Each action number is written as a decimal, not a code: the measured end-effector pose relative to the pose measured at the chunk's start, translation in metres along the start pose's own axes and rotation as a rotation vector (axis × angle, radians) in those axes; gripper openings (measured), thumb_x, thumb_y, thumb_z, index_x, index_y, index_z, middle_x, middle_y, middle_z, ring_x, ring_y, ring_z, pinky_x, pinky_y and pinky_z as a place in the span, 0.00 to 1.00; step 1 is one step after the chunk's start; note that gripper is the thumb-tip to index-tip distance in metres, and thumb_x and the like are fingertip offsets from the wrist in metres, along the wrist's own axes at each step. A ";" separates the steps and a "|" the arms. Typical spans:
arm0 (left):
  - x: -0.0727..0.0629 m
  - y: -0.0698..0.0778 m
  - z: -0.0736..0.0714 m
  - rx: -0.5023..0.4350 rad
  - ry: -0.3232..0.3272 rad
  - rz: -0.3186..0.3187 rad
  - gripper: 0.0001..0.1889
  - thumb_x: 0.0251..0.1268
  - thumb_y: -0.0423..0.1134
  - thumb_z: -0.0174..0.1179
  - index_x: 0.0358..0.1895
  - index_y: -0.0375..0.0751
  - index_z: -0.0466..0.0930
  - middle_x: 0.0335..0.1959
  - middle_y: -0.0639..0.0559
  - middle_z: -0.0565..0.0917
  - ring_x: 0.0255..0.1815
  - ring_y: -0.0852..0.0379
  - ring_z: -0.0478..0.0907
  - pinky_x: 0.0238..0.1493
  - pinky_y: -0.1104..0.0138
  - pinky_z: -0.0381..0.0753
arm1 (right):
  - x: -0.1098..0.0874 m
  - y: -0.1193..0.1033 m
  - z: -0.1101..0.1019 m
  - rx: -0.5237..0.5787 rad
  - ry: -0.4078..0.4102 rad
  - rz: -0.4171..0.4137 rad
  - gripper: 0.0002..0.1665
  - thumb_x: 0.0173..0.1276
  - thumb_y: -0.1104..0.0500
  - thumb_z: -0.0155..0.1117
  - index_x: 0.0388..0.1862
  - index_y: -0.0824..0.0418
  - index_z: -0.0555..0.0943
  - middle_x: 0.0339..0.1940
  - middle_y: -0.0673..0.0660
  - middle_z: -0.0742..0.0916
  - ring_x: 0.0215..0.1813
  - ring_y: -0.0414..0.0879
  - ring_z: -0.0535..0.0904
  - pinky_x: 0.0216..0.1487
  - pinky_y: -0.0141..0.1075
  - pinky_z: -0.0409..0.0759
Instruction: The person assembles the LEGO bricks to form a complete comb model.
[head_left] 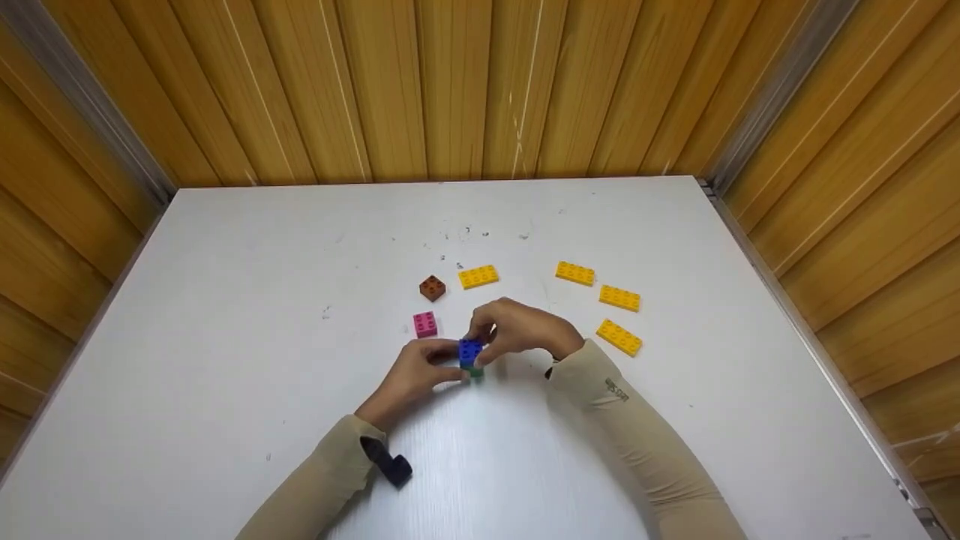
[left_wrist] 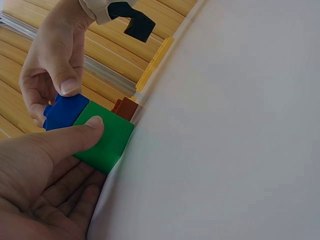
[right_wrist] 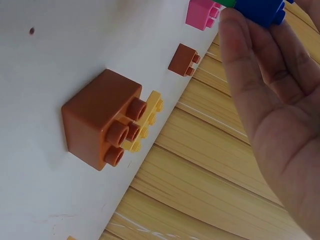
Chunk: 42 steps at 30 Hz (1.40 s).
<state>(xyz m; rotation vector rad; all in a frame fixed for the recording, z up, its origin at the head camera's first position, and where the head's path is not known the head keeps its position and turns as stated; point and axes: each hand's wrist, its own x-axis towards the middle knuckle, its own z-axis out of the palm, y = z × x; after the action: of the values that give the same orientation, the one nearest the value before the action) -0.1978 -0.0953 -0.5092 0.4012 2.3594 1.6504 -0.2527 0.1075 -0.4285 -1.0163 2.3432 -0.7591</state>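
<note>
Fingers and thumb of your left hand (head_left: 411, 369) grip a square green plastic brick (left_wrist: 114, 142), the thumb laid flat across one side face and the other fingers behind it. Your right hand (head_left: 523, 330) pinches a square blue plastic brick (head_left: 470, 349) between thumb and fingers. You have the blue brick directly on top of the green brick, studs facing up, its lower edge meeting the green one; whether the two are pressed fully together cannot be told. Base of the stack appears to rest on the white tabletop (head_left: 300, 247), before you near the middle.

Just beyond your left fingertips stands a square pink plastic brick (head_left: 425, 324), upright. Behind it, farther from you, sits a square brown plastic brick (head_left: 432, 288), turned cornerwise. Your right wrist view records a second brown brick (right_wrist: 95, 120) close to the camera, studs up.

Four flat, oblong yellow plastic bricks lie apart from the stack: one (head_left: 478, 277) right of the cornerwise brown brick, and three (head_left: 619, 298) in a loose curve beyond and to the right of your right hand. You wear beige sleeves (head_left: 637, 442); a black fitting (head_left: 390, 465) is strapped at your left wrist. Wood-patterned panels (head_left: 450, 90) enclose the far edge and both sides.
</note>
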 end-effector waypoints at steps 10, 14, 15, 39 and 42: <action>0.000 0.001 -0.001 0.015 0.006 -0.018 0.22 0.53 0.36 0.71 0.54 0.41 0.82 0.50 0.47 0.86 0.52 0.52 0.81 0.60 0.57 0.78 | 0.002 -0.002 -0.003 -0.031 -0.025 -0.019 0.17 0.53 0.62 0.76 0.43 0.64 0.84 0.41 0.56 0.87 0.43 0.47 0.85 0.44 0.30 0.83; -0.001 0.000 0.001 0.009 0.008 -0.004 0.22 0.52 0.36 0.71 0.54 0.41 0.82 0.49 0.47 0.86 0.52 0.52 0.82 0.59 0.57 0.78 | 0.002 -0.001 -0.002 -0.041 -0.031 -0.050 0.17 0.53 0.63 0.76 0.43 0.64 0.85 0.40 0.57 0.87 0.42 0.47 0.85 0.43 0.28 0.83; -0.001 0.000 0.002 0.007 0.008 -0.004 0.22 0.53 0.35 0.71 0.54 0.40 0.82 0.49 0.46 0.86 0.52 0.51 0.82 0.59 0.57 0.78 | 0.002 0.000 -0.002 -0.040 -0.030 -0.053 0.18 0.53 0.63 0.75 0.43 0.65 0.85 0.40 0.57 0.87 0.42 0.47 0.85 0.43 0.28 0.83; 0.001 -0.002 0.002 -0.027 0.023 -0.011 0.23 0.51 0.37 0.72 0.54 0.42 0.82 0.50 0.48 0.86 0.54 0.52 0.81 0.61 0.57 0.77 | 0.001 0.019 -0.002 -0.011 -0.086 -0.157 0.22 0.61 0.57 0.70 0.54 0.60 0.82 0.46 0.55 0.85 0.48 0.44 0.82 0.53 0.33 0.82; 0.001 -0.002 0.002 -0.025 0.014 -0.020 0.23 0.51 0.37 0.72 0.54 0.43 0.82 0.51 0.49 0.85 0.55 0.52 0.80 0.62 0.57 0.76 | -0.001 0.020 -0.002 -0.009 -0.085 -0.139 0.22 0.61 0.57 0.70 0.55 0.59 0.82 0.47 0.55 0.84 0.49 0.44 0.82 0.54 0.35 0.82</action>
<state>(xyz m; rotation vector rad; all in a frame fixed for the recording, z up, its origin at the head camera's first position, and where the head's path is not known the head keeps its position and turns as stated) -0.1984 -0.0937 -0.5117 0.3620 2.3424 1.6776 -0.2633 0.1206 -0.4403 -1.2020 2.2236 -0.7429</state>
